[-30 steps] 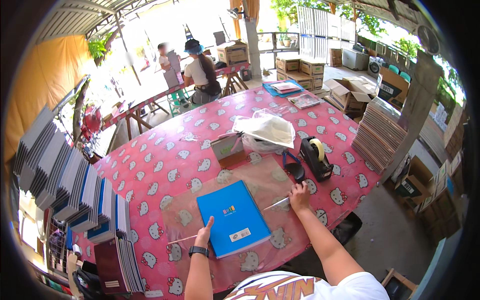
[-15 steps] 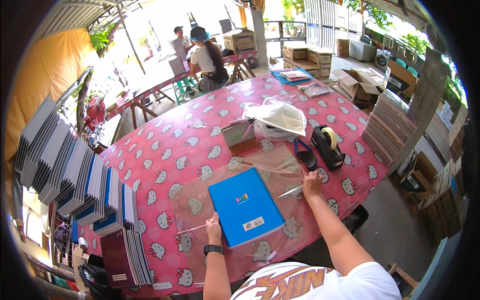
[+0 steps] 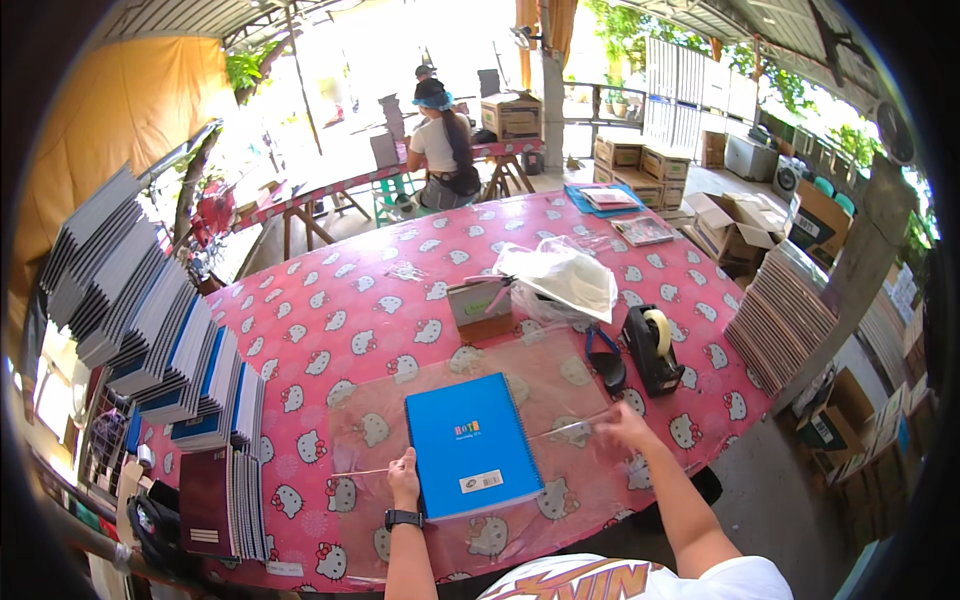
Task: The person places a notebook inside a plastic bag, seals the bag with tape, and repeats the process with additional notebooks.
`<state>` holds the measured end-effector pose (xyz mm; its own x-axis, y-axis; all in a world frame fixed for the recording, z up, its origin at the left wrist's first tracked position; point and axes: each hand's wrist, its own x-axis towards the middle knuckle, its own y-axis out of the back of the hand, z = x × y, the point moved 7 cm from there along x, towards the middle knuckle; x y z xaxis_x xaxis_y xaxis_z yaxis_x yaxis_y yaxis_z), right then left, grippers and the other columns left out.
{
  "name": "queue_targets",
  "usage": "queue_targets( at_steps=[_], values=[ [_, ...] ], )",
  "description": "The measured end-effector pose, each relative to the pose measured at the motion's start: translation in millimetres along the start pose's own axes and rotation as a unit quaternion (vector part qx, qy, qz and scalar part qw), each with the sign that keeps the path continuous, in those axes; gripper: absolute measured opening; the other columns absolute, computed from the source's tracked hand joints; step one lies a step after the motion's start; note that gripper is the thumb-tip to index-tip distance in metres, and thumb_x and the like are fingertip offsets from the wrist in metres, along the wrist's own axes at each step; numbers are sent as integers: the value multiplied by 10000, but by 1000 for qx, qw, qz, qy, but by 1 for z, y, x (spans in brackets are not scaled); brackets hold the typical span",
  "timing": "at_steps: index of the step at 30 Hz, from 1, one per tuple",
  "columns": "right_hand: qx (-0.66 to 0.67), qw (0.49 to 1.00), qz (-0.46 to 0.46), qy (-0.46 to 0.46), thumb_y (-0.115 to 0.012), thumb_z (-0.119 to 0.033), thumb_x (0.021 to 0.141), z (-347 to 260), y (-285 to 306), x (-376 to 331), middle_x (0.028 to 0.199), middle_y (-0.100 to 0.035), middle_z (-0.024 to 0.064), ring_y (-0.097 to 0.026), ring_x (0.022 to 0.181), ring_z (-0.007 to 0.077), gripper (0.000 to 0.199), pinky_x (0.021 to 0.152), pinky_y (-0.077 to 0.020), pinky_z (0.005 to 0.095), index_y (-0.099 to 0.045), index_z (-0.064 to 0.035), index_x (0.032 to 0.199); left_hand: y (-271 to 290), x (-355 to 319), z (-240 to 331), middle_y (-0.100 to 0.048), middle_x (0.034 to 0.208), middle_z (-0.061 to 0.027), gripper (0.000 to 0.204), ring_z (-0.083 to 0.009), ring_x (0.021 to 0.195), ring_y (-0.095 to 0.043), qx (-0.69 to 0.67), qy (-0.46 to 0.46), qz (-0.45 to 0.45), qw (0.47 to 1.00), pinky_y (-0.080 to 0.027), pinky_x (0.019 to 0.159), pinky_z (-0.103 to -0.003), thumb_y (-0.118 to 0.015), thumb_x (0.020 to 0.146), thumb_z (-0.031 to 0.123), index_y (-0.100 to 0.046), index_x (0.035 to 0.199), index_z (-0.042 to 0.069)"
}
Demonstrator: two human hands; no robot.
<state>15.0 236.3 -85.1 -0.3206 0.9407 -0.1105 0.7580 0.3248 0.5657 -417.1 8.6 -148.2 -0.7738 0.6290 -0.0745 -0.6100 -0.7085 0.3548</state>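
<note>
A blue spiral notebook [image 3: 472,450] lies on a sheet of clear plastic [image 3: 370,405] in front of me. My left hand [image 3: 403,482], with a dark watch on its wrist, is closed at the notebook's left edge, thumb upward; its fingertips are partly hidden. A thin straight strip [image 3: 358,472] runs out leftward from that hand. Off the notebook's right edge, a shiny narrow strip [image 3: 562,430] reaches toward my right hand [image 3: 622,428]; I cannot tell whether both are one piece. Motion smears the right hand's fingers, which are over the plastic's right side.
Beyond the right hand are blue-handled scissors [image 3: 605,362] and a black tape dispenser [image 3: 652,350]. A small box [image 3: 480,312] stands behind the notebook, beside white plastic bags [image 3: 570,280]. Notebook stacks [image 3: 150,310] line the left edge. Another person [image 3: 440,145] sits at a farther table.
The whole view has shifted with my head. My right hand has become blurred by motion beside the shiny strip. My left hand keeps its place at the notebook's left edge.
</note>
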Motion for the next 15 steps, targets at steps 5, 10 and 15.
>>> queue_targets(
  at_steps=[5,10,15],
  values=[
    [-44,971,-229,-56,-721,-152,701,24,4,-68,736,-609,56,-560,587,118,372,540,-449,265,-582,-12,1016,-2,9,-4,-545,1029,-179,506,-277,984,-527,-30,24,-49,998,-400,869,-351,-574,825,441,-626,984,-37],
    [28,984,-117,133,-607,-80,770,-140,3,-120,740,-599,64,-570,643,129,350,565,-452,280,-556,-9,1109,-19,-23,186,-521,1142,-213,570,-298,1044,-517,-45,-178,-54,982,-406,885,-375,-628,779,400,-530,1146,-24],
    [-237,921,-243,193,-483,-62,800,-219,-114,-145,1063,-560,202,-579,914,345,430,739,-485,432,-445,-48,1228,-137,-19,238,-561,1097,-246,736,-326,1036,-549,39,-186,-259,947,-433,862,-377,-671,724,405,-412,1248,-42]
  ],
)
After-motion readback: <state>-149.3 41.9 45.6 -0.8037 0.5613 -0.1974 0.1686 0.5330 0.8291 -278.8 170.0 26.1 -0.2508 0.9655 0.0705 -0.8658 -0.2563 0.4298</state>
